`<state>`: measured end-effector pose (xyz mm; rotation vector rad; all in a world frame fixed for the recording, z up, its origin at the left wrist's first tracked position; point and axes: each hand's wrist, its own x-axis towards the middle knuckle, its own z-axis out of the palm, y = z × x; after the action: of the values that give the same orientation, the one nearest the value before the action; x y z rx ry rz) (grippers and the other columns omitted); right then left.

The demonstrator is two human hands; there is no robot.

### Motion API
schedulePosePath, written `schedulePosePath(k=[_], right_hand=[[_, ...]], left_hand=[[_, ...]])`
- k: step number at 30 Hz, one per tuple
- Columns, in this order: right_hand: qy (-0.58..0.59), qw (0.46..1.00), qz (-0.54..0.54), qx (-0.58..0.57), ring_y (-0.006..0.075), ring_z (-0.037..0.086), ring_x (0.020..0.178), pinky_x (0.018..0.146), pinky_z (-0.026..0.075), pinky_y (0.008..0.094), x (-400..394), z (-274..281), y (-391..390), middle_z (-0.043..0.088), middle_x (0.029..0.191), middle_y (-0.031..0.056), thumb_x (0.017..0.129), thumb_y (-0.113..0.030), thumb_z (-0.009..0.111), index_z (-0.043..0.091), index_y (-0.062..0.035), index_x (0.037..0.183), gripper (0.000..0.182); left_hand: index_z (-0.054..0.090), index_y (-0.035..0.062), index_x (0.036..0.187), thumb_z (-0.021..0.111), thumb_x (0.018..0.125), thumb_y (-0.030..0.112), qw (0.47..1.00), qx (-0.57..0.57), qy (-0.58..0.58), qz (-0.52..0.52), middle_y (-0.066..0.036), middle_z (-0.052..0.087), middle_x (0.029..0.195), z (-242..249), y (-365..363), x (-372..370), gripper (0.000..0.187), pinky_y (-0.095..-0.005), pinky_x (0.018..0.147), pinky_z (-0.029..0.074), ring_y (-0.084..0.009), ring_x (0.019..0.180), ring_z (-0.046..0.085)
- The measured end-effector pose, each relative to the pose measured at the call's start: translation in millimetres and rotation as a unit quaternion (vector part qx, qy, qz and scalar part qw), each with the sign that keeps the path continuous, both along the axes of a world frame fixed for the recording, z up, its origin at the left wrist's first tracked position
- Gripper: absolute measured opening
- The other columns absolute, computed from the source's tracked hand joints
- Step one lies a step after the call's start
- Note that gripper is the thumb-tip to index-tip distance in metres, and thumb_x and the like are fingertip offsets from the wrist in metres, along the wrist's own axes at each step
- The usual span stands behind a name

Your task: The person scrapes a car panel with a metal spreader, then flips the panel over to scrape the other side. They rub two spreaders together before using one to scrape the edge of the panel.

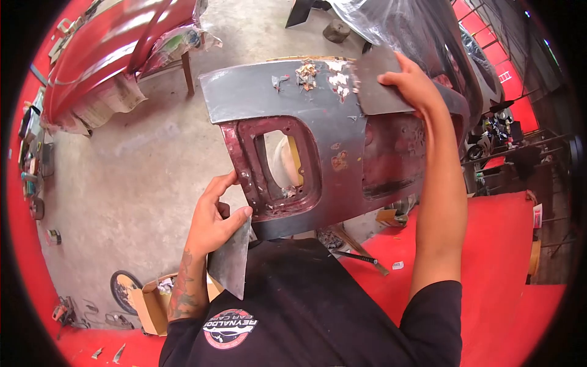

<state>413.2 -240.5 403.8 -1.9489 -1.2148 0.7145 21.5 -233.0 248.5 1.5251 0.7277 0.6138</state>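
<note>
The right hand (pixel 411 84) is closed on a dark plate (pixel 380 92) at the car panel's (pixel 244 95) far edge; the plate reaches left from it, towards nearer peeled bits (pixel 306 74). The left hand (pixel 211 214) pinches a second plate (pixel 232 260), fingertip by the left edge.

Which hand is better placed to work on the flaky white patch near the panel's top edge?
Right, I'd say. The right hand holds a dark sheet at the panel, close beside the white patch. The left hand, with a gray plate, is farther off, by the panel's side edge.
</note>
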Motion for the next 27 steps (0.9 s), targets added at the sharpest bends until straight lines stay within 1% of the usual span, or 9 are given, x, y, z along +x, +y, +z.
schedulePosePath(k=[2,4,6,11,14,18,22,24,27], right_hand=[[0.076,0.996,-0.053,0.011,0.0144,0.063,0.079,0.071,0.053,0.0287,12.3,-1.6,-8.0,0.065,0.102,0.0093,0.078,-0.006,0.062,0.05,0.0012,0.128,0.052],[0.055,0.997,-0.038,0.028,0.0138,0.063,0.08,0.071,0.052,0.0277,11.1,-25.6,6.5,0.065,0.101,0.0087,0.078,-0.006,0.061,0.05,0.0007,0.128,0.051],[-0.091,0.995,-0.012,0.045,0.0133,0.063,0.081,0.071,0.051,0.0272,4.1,-49.1,35.5,0.065,0.102,0.0086,0.079,-0.006,0.061,0.05,0.0002,0.128,0.051],[0.001,1.0,-0.013,0.01,0.0137,0.064,0.079,0.071,0.052,0.0269,-18.9,3.6,6.4,0.065,0.1,0.0083,0.079,-0.007,0.062,0.05,-0.0008,0.129,0.052],[0.044,0.998,-0.031,0.045,0.0178,0.064,0.087,0.08,0.051,0.0302,2.0,-13.6,-6.6,0.065,0.106,0.0122,0.076,-0.006,0.063,0.051,0.0028,0.126,0.052],[-0.07,0.996,0.009,0.053,0.0167,0.063,0.096,0.087,0.048,0.0278,-4.5,-26.3,4.2,0.065,0.108,0.0139,0.076,-0.006,0.064,0.049,0.005,0.126,0.053],[0.09,0.993,-0.048,0.054,0.0156,0.059,0.089,0.081,0.048,0.0269,-6.4,-6.1,-20.2,0.063,0.102,0.0131,0.076,-0.007,0.064,0.048,0.007,0.124,0.053],[0.036,0.997,-0.042,0.051,0.0158,0.059,0.089,0.079,0.049,0.0269,-13.8,-19.1,-14.0,0.062,0.101,0.0135,0.076,-0.005,0.063,0.046,0.0078,0.129,0.056],[-0.062,0.998,-0.004,0.011,0.0185,0.063,0.098,0.083,0.052,0.0283,-9.2,-23.4,-1.8,0.063,0.111,0.0168,0.075,-0.004,0.063,0.037,0.0082,0.139,0.07]], left_hand=[[0.046,-0.0033,0.137,0.074,0.075,0.01,1.0,-0.022,0.01,0.01,-0.01,0.054,0.124,3.9,-1.9,-1.2,0.069,-0.0194,0.054,0.042,-0.0045,0.071,0.052],[0.046,-0.0026,0.138,0.072,0.077,0.011,1.0,-0.02,0.012,0.01,-0.009,0.053,0.125,1.2,-1.9,-1.3,0.068,-0.0194,0.051,0.038,-0.0025,0.062,0.048],[0.045,-0.002,0.139,0.071,0.079,0.013,1.0,-0.014,0.017,0.004,-0.008,0.052,0.126,2.0,-0.9,0.0,0.067,-0.0195,0.048,0.035,-0.0006,0.054,0.043],[0.046,-0.0024,0.138,0.071,0.079,0.012,1.0,-0.028,0.001,0.002,-0.007,0.052,0.127,-1.3,-0.1,-1.3,0.066,-0.019,0.048,0.035,-0.0002,0.054,0.043],[0.046,-0.0027,0.138,0.071,0.079,0.012,1.0,-0.023,-0.007,0.009,-0.007,0.052,0.127,-1.0,-1.5,-1.3,0.066,-0.019,0.048,0.035,-0.0001,0.055,0.043],[0.045,-0.0033,0.138,0.071,0.078,0.012,1.0,-0.018,0.007,-0.008,-0.008,0.052,0.126,1.9,3.2,-0.6,0.067,-0.0189,0.049,0.035,0.0,0.055,0.043],[0.046,-0.0038,0.138,0.069,0.078,0.009,1.0,-0.028,-0.005,0.002,-0.008,0.053,0.126,0.1,1.4,-0.2,0.065,-0.0186,0.048,0.034,0.0,0.055,0.042],[0.046,-0.0038,0.138,0.068,0.078,0.009,1.0,-0.03,-0.003,0.002,-0.007,0.053,0.126,1.3,0.4,-0.9,0.065,-0.0186,0.048,0.034,0.0,0.055,0.042],[0.046,-0.0023,0.138,0.073,0.075,0.008,0.999,-0.036,0.012,-0.006,-0.01,0.054,0.125,5.2,1.9,-1.9,0.069,-0.0189,0.053,0.041,-0.0041,0.072,0.053]])
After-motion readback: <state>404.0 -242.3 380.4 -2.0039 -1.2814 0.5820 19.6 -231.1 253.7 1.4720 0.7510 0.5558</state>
